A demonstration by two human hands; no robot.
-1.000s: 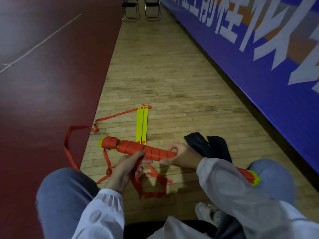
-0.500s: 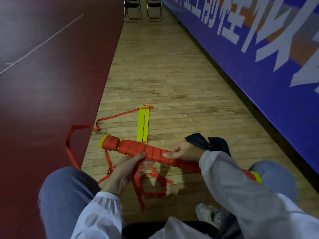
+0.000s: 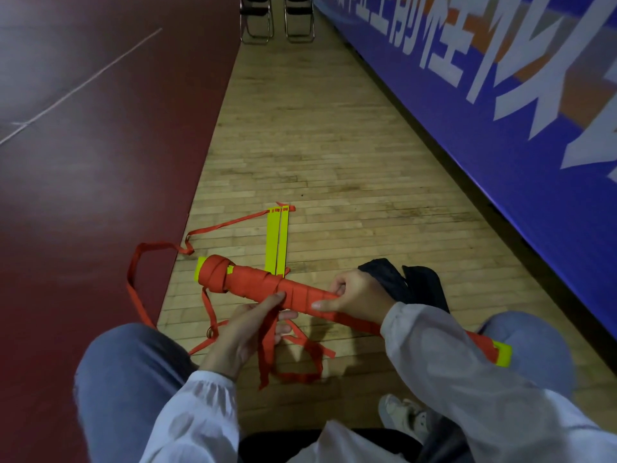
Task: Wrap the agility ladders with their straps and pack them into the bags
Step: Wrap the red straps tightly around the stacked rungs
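Bundle [image 3: 253, 284]: yellow rungs wound in red strap [image 3: 267, 355], held over knees. Right hand [image 3: 357, 295] grips bundle mid-length. Left hand [image 3: 240, 332] beneath, holds loose strap end hanging down. Two rungs [image 3: 272, 242] flat on wood floor [image 3: 317, 145]; strap trails onto red court [image 3: 100, 162]. Dark bag [image 3: 420, 285] behind right hand. Two chairs [image 3: 277, 18] far end. Blue banner [image 3: 500, 111] at right.

Left hand [image 3: 247, 329] pinching strap [image 3: 267, 359], right hand [image 3: 357, 295] with fingers curled round wrapped ladder [image 3: 253, 282], sleeved forearms converging
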